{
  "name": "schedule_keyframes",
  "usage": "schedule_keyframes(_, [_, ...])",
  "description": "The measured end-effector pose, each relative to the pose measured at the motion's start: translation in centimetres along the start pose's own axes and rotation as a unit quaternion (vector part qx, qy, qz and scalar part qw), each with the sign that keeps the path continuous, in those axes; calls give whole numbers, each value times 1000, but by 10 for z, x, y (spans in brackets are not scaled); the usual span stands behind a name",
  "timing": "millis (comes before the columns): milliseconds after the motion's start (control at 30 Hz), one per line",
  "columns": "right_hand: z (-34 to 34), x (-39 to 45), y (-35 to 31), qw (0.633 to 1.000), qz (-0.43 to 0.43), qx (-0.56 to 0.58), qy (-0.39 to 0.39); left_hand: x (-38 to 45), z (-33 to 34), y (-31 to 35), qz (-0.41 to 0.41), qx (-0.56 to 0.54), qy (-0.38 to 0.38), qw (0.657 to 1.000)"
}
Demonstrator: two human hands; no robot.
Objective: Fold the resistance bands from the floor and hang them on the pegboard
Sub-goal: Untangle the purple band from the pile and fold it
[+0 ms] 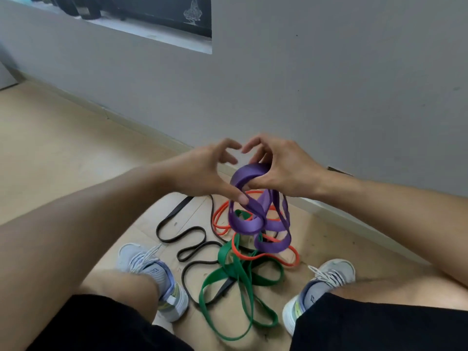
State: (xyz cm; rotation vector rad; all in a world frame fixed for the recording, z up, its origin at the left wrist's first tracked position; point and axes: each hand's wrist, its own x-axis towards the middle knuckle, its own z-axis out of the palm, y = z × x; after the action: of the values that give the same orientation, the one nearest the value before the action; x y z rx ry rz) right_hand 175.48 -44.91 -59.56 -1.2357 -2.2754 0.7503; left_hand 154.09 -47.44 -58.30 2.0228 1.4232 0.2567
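Above the tangle of bands on the floor point(63, 153), a purple band point(255, 219) is held up in several hanging loops, lifted clear of the boards. Its top fold is gripped by the right hand point(281, 171), whose thumb and fingers are curled closed around the gathered purple strap. One strand just below that fold is pressed by the thumb of the left hand point(202, 171); the other fingers of that hand are spread and loosely bent, closed on nothing, so the hand is mostly open.

Directly beneath the purple band, an orange band point(286, 260) is seen lying in thin loops on the floor, partly hidden behind the purple loops. A green band point(228, 277) lies below and nearer the camera than the purple band, crossed over the orange one and spread in long loops. A black band point(182, 236) is laid out left of the purple band in winding curves, with part of it passing under the green one.

Two grey shoes are planted either side of the pile: the left shoe point(152, 277) left of and below the purple band, the right shoe point(321, 287) right of and below it. Behind the purple band a grey wall point(329, 84) rises from the floor. No pegboard can be made out.
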Motion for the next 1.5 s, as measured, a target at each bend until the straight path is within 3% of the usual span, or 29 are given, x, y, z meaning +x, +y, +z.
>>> schedule_keyframes(67, [2,0,-3,1000,-15,7,8,5,9,8,-1,26,-18,999])
schedule_keyframes(167, [2,-4,-3,1000,-19,-17,-11,7,5,11,5,92,33,995])
schedule_keyframes(500, [8,-3,6,996,8,60,-72,-9,-14,16,39,9,124,991])
schedule_keyframes(767, [10,2,13,997,6,-6,-76,-8,-17,14,34,92,155,983])
schedule_keyframes(1067, [10,-2,24,985,48,-41,-160,-12,-17,18,45,115,145,982])
schedule_keyframes(1500, [10,1,22,977,52,-75,-192,-7,-14,14,59,134,167,975])
